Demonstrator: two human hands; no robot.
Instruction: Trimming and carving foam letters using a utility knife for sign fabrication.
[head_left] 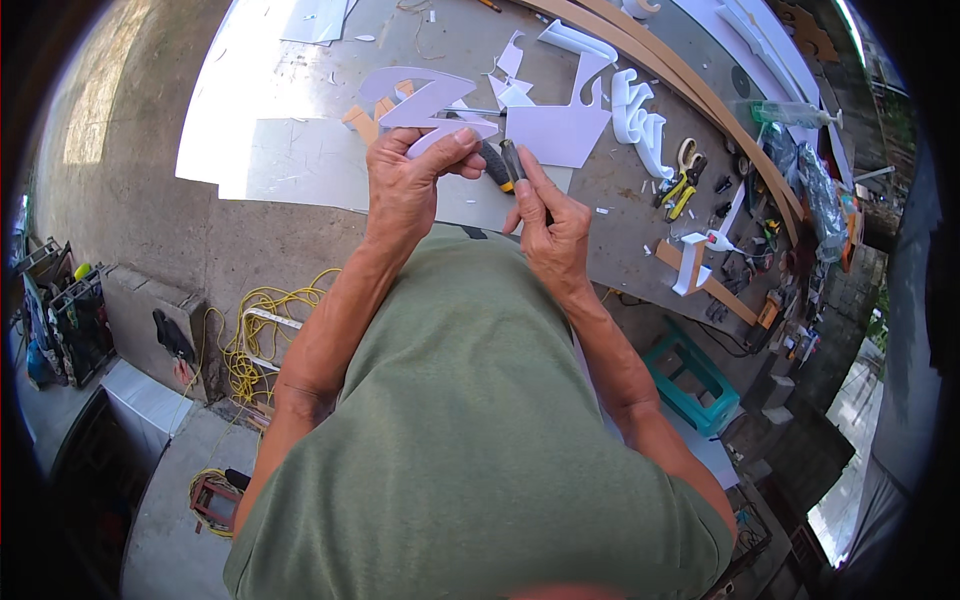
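Observation:
My left hand (405, 185) grips a white cut-out letter piece (425, 90) with a zigzag outline, thumb on top and fingers under its near edge. In my right hand (550, 225) is a slim dark-handled tool (514, 163), held between thumb and fingers close to the letter's right end; I cannot make out its working tip. Under and between the hands, a black and yellow handle (495, 168) lies on the table. Just beyond my right hand is a flat white cut-out (560, 130) with a curved upper arm.
White curved letter pieces (640, 120), scissors (687, 155) and yellow-handled pliers (685, 188) lie on the table (620, 215) at right. Long brown strips (690, 85) curve behind them. A green stool (690, 380) stands below right; a yellow cable (245, 345) coils on the floor at left.

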